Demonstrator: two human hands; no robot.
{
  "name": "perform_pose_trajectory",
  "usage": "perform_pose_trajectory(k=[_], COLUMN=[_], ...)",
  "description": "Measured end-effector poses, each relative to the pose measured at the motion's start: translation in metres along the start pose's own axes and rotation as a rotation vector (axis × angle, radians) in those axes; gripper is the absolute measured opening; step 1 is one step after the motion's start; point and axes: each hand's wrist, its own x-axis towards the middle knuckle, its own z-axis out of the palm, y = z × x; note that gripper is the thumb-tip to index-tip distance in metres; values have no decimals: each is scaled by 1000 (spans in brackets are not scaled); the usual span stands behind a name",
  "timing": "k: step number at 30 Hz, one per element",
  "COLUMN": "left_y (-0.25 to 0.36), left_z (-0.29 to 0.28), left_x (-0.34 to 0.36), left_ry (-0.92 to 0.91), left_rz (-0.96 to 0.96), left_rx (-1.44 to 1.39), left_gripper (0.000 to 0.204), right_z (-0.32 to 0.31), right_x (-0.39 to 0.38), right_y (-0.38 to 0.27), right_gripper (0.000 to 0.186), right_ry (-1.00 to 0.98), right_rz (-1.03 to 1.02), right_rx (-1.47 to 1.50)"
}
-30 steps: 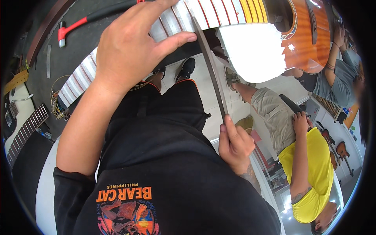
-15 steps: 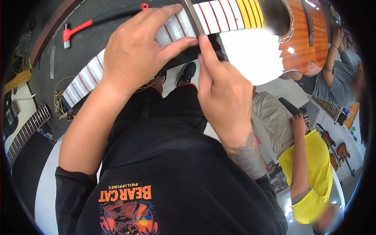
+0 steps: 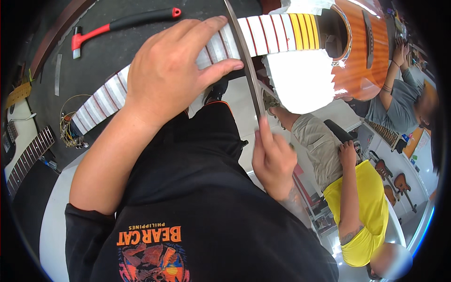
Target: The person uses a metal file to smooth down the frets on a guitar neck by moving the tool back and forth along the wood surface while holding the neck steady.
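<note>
An acoustic guitar lies across the bench, its glossy brown body (image 3: 364,42) at the right. Its fretboard (image 3: 101,103) is masked in pale strips between the frets, with yellow strips (image 3: 306,32) near the soundhole. My left hand (image 3: 162,70) lies over the fretboard, fingers stretched out and thumb apart, just left of a file (image 3: 252,70). This long, narrow metal file crosses the frets and sticks out over the near edge. Its near end is in my right hand (image 3: 275,160), closed, with the index finger along it. White sheeting (image 3: 300,80) covers part of the guitar body.
Behind the neck lies a red-and-black hammer (image 3: 112,28) on the dark bench top (image 3: 94,51). Coiled strings (image 3: 70,129) sit by the neck's left end. Other guitar parts (image 3: 30,155) stand farther left. At the right are a person in yellow (image 3: 361,202) and one in grey (image 3: 390,103).
My right hand has drawn back toward me with the file, so more of the file shows past the neck's near edge. The left hand stays on the fretboard. The view has shifted slightly.
</note>
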Motion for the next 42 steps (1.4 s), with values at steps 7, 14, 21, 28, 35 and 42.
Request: perform_pose_trajectory(k=[7, 14, 21, 28, 35, 42], left_y=[-1, 4, 2, 5, -2, -2], left_z=[-1, 0, -3, 3, 0, -2], left_x=[-2, -1, 1, 2, -1, 3], left_ry=[-3, -13, -3, -30, -24, -29], left_rz=[-22, -36, 26, 31, 70, 101], left_rx=[33, 76, 108, 138, 127, 85], left_gripper=[58, 62, 66, 68, 68, 66], right_z=[17, 0, -2, 3, 2, -3], right_x=[95, 18, -57, -89, -82, -71], right_y=[-16, 12, 14, 28, 34, 26], right_gripper=[55, 51, 47, 52, 51, 52], right_ry=[114, 209, 151, 30, -42, -65], right_rz=[-13, -4, 160, 269, 220, 183], right_rx=[87, 193, 415, 770, 814, 669])
